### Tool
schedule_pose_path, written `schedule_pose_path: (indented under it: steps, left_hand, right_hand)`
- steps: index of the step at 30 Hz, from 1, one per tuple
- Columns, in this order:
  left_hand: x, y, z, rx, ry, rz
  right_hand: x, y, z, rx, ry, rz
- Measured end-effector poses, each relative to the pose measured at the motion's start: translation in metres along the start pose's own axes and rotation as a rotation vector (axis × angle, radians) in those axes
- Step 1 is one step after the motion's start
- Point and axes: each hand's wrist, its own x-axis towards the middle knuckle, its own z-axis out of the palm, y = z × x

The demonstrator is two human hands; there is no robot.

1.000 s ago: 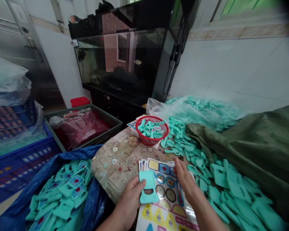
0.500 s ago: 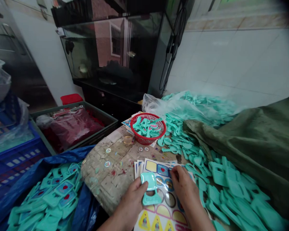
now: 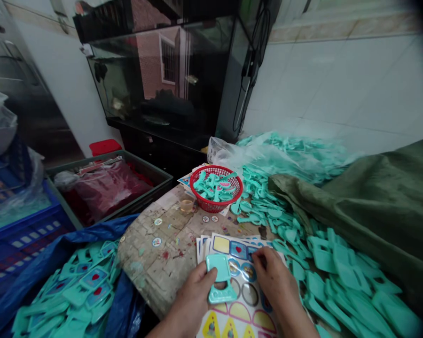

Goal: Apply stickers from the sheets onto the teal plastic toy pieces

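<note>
Teal plastic frame gripped between thumb and fingers of the left hand, held just above a stack of sticker sheets on the desk, with the right hand now lowered, fingertips pressed onto the top sheet.

Matt teal plastic piece; glossy paper sticker sheet

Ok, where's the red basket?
Head view, centre: the red plastic basket sits at the far edge of the stained board, a small glass to its left, loose teal pieces to its right.
</note>
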Motion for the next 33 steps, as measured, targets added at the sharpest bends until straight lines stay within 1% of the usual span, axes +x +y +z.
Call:
schedule_pose_path:
  steps: [4,11,18,24,27,30,33]
  left_hand:
    - [0.0,-0.001,-0.001,-0.003,-0.002,-0.014]
    - [0.003,-0.006,-0.007,0.022,-0.015,0.02]
    - [0.0,-0.004,-0.004,0.027,0.005,-0.003]
    - [0.0,-0.002,-0.003,0.076,0.017,0.009]
    - [0.0,-0.003,-0.003,0.097,0.017,0.01]
    - [0.0,-0.002,-0.002,0.109,0.012,0.009]
    - [0.0,-0.001,0.0,0.146,0.025,0.006]
  right_hand:
    - [-0.003,-0.002,0.0,-0.004,-0.018,-0.018]
    - [-0.005,-0.004,0.001,0.012,-0.016,-0.017]
    - [-0.004,-0.005,-0.001,0.018,-0.02,-0.006]
    - [-0.007,-0.004,-0.003,0.101,-0.043,0.01]
    - [-0.006,-0.004,-0.003,0.165,-0.034,0.058]
    - [-0.001,-0.005,-0.001,0.241,-0.012,0.15]
    - [0.004,-0.005,0.0,0.374,-0.004,0.224]
